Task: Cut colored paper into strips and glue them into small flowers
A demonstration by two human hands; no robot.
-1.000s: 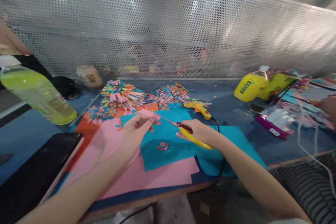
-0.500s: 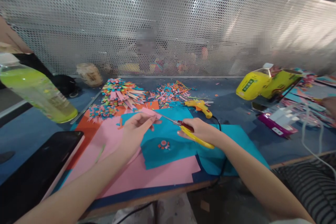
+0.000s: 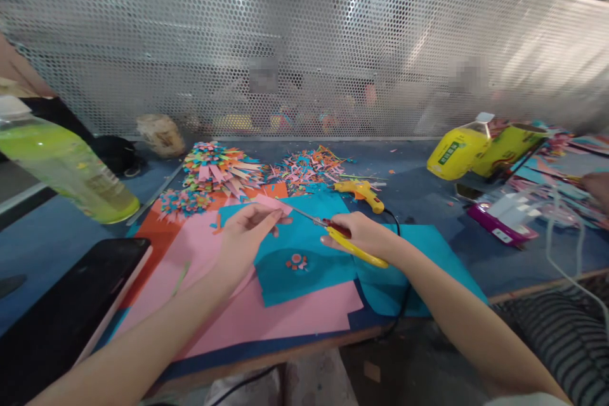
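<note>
My right hand (image 3: pixel 364 235) is closed around a pair of scissors (image 3: pixel 352 247) with yellow and dark red handles. Their blades point left, with the tips beside the fingers of my left hand (image 3: pixel 250 228). Thumb and fingers of that hand are pinched on a piece of pink paper (image 3: pixel 272 202), mostly hidden by the fingers. Under both hands lies a blue paper sheet (image 3: pixel 328 273). On it sits a small paper flower (image 3: pixel 297 261) with a round pinkish centre and little petals around it.
Pink paper (image 3: pixel 304 317) lies along the front edge. Behind are a fringed paper pile (image 3: pixel 223 168), paper scraps (image 3: pixel 309 168) and a yellow glue gun (image 3: pixel 359 193) with a cord. Bottles (image 3: pixel 71 165) and a black phone-like slab (image 3: pixel 71 292) stand left; a yellow bottle (image 3: pixel 459 152) stands right.
</note>
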